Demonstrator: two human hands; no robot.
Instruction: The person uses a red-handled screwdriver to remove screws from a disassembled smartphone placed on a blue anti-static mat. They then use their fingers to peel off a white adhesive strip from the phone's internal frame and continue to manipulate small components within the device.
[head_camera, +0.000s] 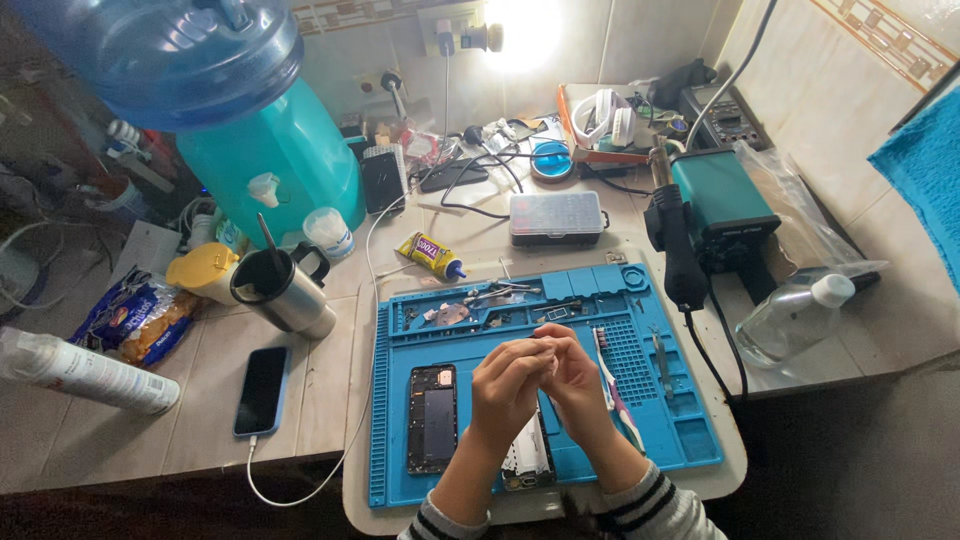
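The left hand (508, 385) and the right hand (572, 378) were closed together, fingertips pinching something too small to identify, above the blue repair mat (400, 460) near the worktop's front edge, probably so the opened phone (432, 418) stayed within reach.

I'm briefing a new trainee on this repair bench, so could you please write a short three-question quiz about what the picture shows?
1. True or false: both hands are raised together above the blue repair mat.
2. Which lies on the mat beside the left hand? A) an opened phone, B) a mug, C) a glue tube.
3. Which item lies on the tiled counter, left of the mat, with a white cable plugged in?

Key
1. True; the left hand and right hand meet fingertip to fingertip.
2. A, the opened phone.
3. The blue-cased smartphone.
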